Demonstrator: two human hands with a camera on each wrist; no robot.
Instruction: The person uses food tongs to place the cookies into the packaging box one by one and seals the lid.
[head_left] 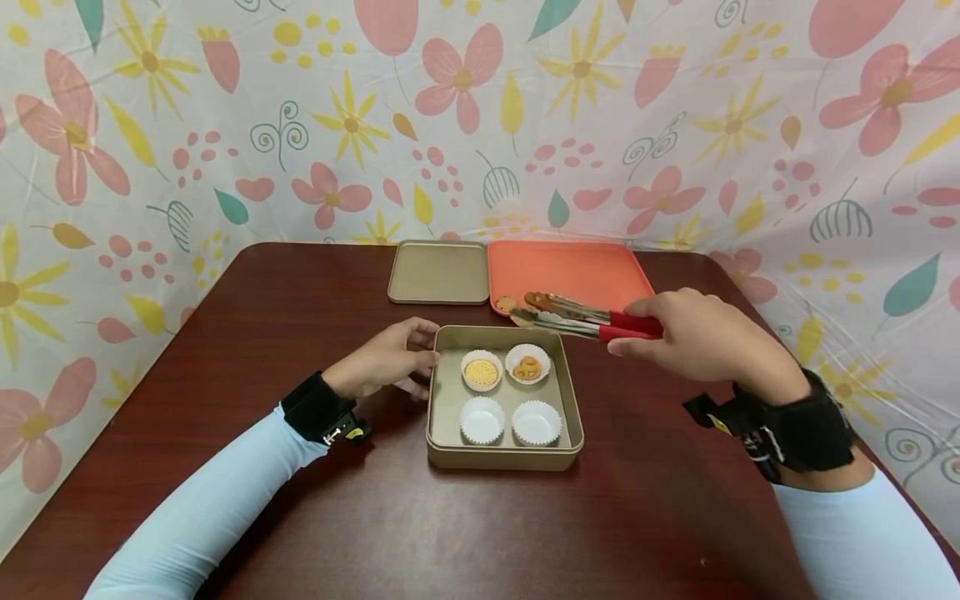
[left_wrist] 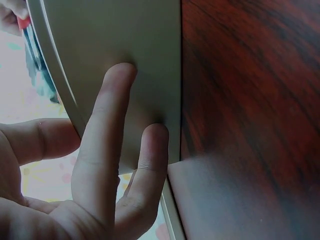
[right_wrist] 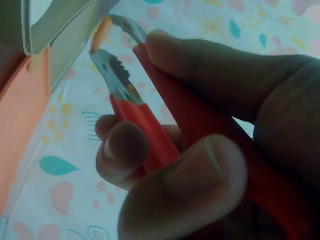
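A beige square tin [head_left: 506,458] stands on the table with white paper cups inside. A round yellow biscuit [head_left: 482,372] lies in the far left cup and a pretzel [head_left: 527,368] in the far right one; the two near cups [head_left: 536,422] hold nothing. My left hand [head_left: 393,358] touches the tin's left side, fingertips on its outer wall. Up at the right, my right hand [head_left: 693,337] grips red-handled metal tongs [right_wrist: 160,110]. Between their tips is a brown biscuit-like piece [right_wrist: 102,33], held above the tin's far edge; its exact kind is unclear.
Behind the tin lies an orange tray [head_left: 570,271] with a small round cookie [head_left: 506,304] at its near left corner. Left of that tray is a flat beige lid [head_left: 438,272]. A flowered cloth [head_left: 465,125] hangs behind the dark wooden table [head_left: 322,517].
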